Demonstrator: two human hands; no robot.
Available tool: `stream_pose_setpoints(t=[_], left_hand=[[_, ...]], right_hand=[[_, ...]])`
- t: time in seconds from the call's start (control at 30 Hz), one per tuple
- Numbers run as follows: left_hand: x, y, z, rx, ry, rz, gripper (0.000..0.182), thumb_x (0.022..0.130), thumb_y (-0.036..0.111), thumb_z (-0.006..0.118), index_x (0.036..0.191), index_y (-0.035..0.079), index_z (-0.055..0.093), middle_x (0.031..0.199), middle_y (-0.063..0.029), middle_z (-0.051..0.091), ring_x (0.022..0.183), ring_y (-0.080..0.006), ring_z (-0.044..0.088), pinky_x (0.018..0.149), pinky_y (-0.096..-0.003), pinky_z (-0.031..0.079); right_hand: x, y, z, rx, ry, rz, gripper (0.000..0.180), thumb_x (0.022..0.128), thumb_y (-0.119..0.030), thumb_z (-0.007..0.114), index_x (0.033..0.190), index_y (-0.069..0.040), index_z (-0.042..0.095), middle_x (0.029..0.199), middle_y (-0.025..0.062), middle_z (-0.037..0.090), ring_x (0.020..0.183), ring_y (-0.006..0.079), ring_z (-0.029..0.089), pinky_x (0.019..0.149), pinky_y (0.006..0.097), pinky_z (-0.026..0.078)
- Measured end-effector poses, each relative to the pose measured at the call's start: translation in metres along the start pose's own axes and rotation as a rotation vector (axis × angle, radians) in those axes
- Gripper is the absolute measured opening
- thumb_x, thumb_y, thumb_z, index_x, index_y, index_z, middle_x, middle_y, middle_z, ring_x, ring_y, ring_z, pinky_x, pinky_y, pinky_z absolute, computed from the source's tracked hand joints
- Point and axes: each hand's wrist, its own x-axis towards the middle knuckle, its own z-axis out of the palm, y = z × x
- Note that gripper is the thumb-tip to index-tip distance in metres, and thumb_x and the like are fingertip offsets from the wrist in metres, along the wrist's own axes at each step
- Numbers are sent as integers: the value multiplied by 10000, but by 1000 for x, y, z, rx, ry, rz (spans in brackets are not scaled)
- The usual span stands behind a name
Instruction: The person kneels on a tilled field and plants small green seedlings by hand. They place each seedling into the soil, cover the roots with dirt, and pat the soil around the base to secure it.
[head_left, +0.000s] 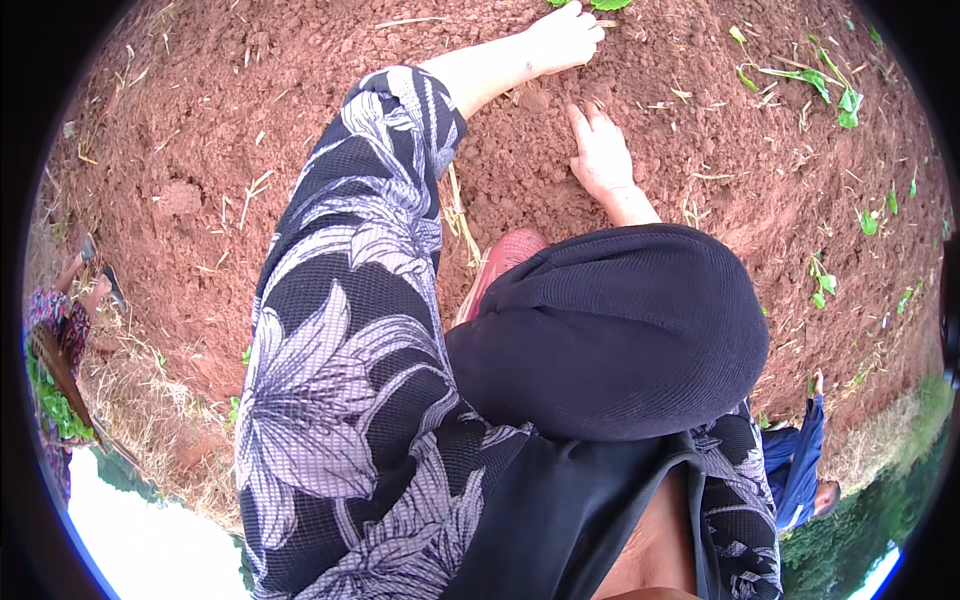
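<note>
My left hand (564, 37) reaches out at the top of the view from a black sleeve with pale flowers. It lies palm down on loose reddish soil (510, 161), its short-looking fingers slightly apart, beside green leaves (611, 3) at the picture's rim. Nearer to me, my right hand (601, 156) rests on the same soil with fingers spread; some fingertips are partly hidden in it. Nothing shows in either hand. The right forearm passes out of sight behind my knee in dark ribbed cloth (615, 337). A pink shoe (514, 251) shows beside the knee.
Cut or uprooted green seedlings (825, 82) and bits of dry straw (255, 195) lie scattered on the soil. A person in blue (796, 465) bends at the lower right. At the far left stands another person in patterned clothes (75, 330), by a container of green plants (60, 397).
</note>
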Motion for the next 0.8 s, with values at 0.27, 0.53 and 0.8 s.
stream_pose_setpoints(t=[0.27,0.53,0.8], left_hand=[[-4,-18,2,-160,-273,-86,123,713,181,586,692,119,690,697,-51,626,707,-214,573,642,-378,410],[-58,25,-102,-709,-198,-753,75,802,127,605,872,102,593,780,-62,566,700,-239,595,654,-352,475],[-82,77,-103,-600,-313,-890,100,824,112,617,918,83,603,755,-70,576,604,-238,602,539,-315,485]], right_hand=[[40,-1,-34,29,-417,70,879,690,-251,749,1428,-123,288,1483,153,278,1340,300,329,1066,405,346],[63,-3,-38,33,-620,191,940,600,-300,822,1397,-175,340,1386,104,378,1256,304,407,1024,404,403],[11,-12,-48,185,-317,359,545,690,-200,711,1199,-138,527,1091,124,574,1035,311,556,880,399,474]])
